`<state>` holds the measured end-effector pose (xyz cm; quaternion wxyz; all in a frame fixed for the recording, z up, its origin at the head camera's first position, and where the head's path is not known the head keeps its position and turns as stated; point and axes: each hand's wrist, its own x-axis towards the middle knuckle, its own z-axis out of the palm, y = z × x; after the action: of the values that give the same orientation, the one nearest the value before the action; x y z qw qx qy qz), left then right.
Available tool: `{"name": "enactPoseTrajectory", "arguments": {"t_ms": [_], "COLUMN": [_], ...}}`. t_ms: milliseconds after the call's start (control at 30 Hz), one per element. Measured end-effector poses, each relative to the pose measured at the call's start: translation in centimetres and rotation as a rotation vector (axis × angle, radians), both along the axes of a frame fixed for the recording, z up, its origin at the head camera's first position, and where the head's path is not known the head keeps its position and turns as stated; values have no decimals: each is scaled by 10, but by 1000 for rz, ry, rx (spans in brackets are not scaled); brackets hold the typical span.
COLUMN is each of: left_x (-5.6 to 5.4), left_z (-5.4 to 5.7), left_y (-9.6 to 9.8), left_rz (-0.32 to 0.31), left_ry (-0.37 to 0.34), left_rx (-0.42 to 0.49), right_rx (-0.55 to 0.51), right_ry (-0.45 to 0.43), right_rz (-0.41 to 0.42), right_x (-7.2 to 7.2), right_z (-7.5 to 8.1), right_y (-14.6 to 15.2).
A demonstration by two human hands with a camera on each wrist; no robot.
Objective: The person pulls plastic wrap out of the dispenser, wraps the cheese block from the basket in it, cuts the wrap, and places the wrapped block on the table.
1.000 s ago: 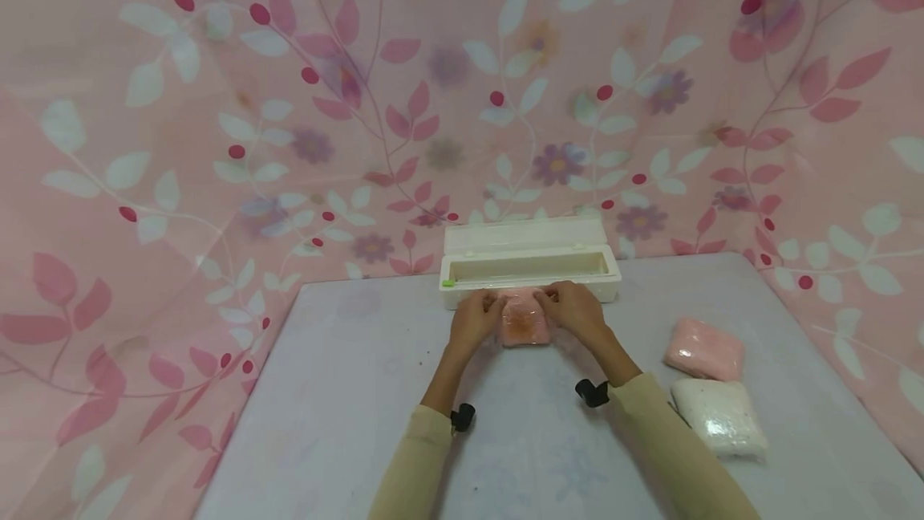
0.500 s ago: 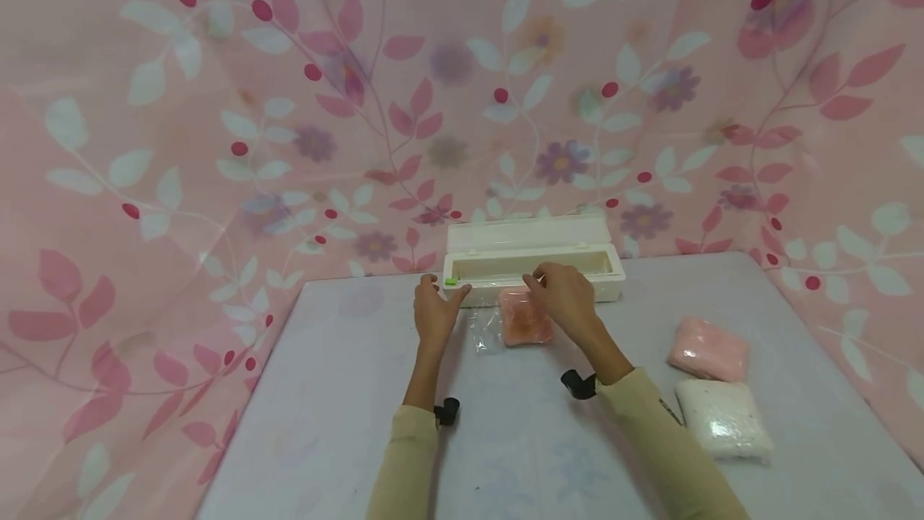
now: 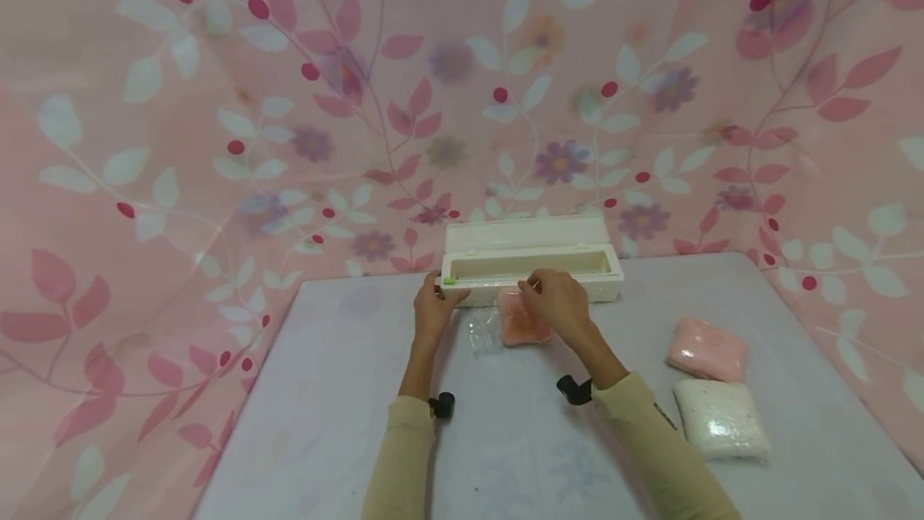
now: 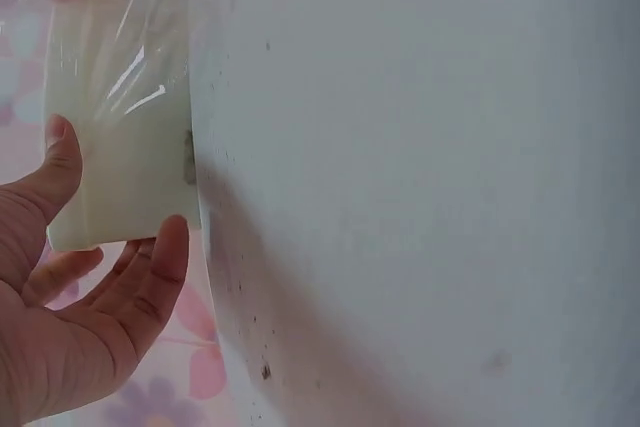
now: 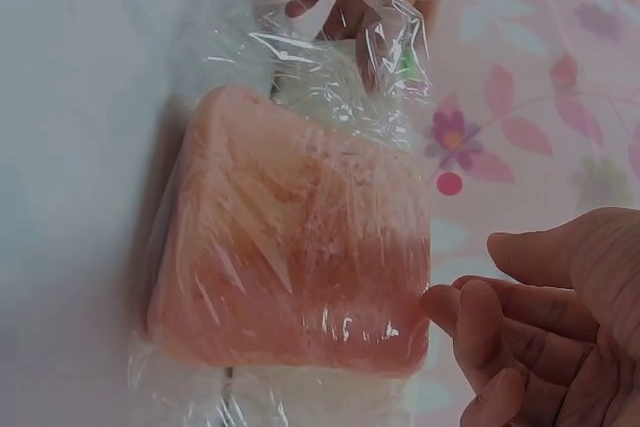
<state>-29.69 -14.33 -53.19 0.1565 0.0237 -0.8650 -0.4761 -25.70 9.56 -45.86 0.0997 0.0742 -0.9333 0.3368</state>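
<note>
A pink, rounded-square container (image 3: 523, 321) with brownish contents stands upright, covered in clear cling film (image 3: 484, 331), against the front of a long white cling film dispenser (image 3: 603, 290). The dispenser's lid is raised, and a green slider (image 3: 449, 281) sits at its left end. My left hand (image 3: 431, 316) grips that end, thumb on the front and fingers around the end. Loose film stretches left from the container. My right hand (image 3: 565, 302) has its thumb apart from loosely bent fingers; one fingertip is right at the container's edge in the right wrist view (image 5: 545, 317).
On the right side of the table (image 3: 346, 392) lie two more film-wrapped things, a pink one (image 3: 707, 350) and a white one (image 3: 723, 419). A pink floral curtain (image 3: 404, 103) hangs behind the dispenser, around the table.
The left hand has left the container's left side and moved left to the dispenser's end. The right hand has shifted slightly left over the container. Loose film now shows beside it.
</note>
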Motion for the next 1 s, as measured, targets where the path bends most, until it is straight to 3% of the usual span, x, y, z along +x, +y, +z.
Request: {"name": "enactPoseTrajectory", "arguments": {"t_ms": [267,467,633,867,1000], "left_x": [-5,-6,-5,-2,-1], "left_z": [2,-1,0,3,4], "left_y": [-7,-7,-5,-4,-4], "left_rz": [-55,-55,-67,-94,-98], "left_ry": [-32,-54,-51,-65,-69], "left_rx": [-57,-93,-103,-59,-42], "right_rx": [11,-7,-28,-174,-194], "right_ry": [-17,76,131,23,-2], "right_rz": [25,139,223,252,262], "right_x": [0,-7,-25,-56,-67], "right_z": [-5,-3,-6,-17,-22], "right_y": [-11,-25,-45,-75,-88]}}
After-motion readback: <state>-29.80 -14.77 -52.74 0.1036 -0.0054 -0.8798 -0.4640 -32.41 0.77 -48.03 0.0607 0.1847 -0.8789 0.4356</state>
